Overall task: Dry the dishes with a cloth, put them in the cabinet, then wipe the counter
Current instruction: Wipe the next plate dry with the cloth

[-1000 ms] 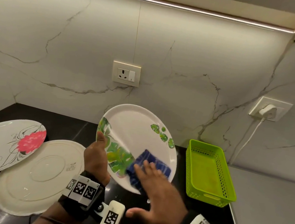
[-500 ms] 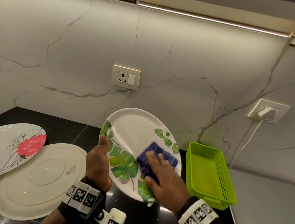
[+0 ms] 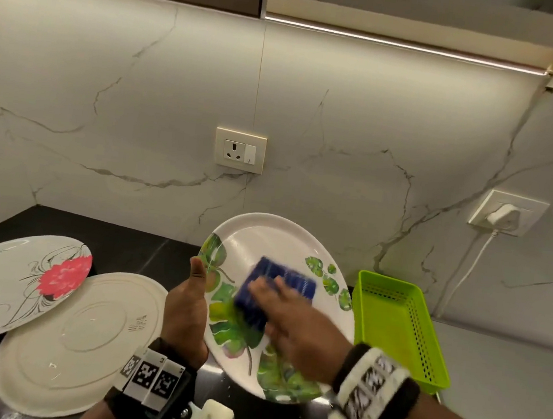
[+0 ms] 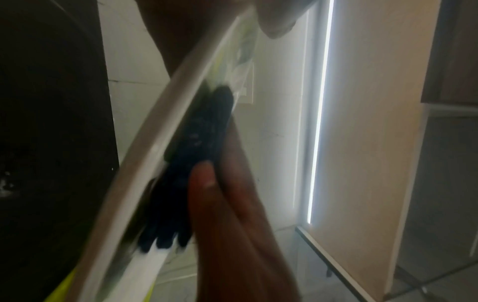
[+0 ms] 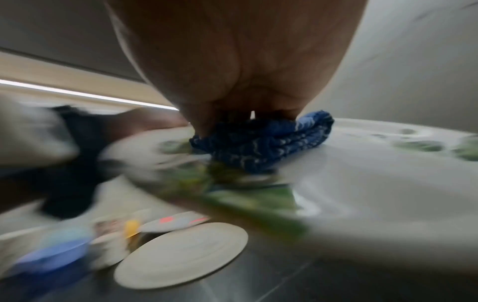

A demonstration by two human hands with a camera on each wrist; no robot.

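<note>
Three plates in sight, and one of them is up off the counter! The leaf-print plate [image 3: 274,243] is tilted, its face toward the camera, with the left hand [image 3: 185,316] clamped on its left rim: thumb up over the front edge, the fingers hidden behind it. From the left wrist view that rim [image 4: 165,114] runs diagonally across the picture with the thumb tip over its top edge.

One cloth: a folded blue cloth [image 3: 276,290] pressed flat on the plate's face, near the middle. The right hand [image 3: 293,321] lies on top of it, fingers stretched out fairly straight, pushing it against the plate; it is blurred with motion. The right wrist view shows the fingers [image 5: 204,122] bearing down on the bunched cloth [image 5: 264,147], which touches the plate's surface.

Two more plates lie on the dark counter [image 3: 119,243] to the left: a red-flower plate [image 3: 12,279] face up, and a plain cream plate [image 3: 80,342] lying bottom up, tucked just beneath the flowered one's edge. At the bottom left corner a bit of some pale dish shows, too cut off to name.

One green perforated basket [image 3: 399,326] sits to the right, just beside the held plate. Two wall sockets on the marble: one in the middle [image 3: 240,150], one at the right with a white plug [image 3: 505,214] in it.
</note>
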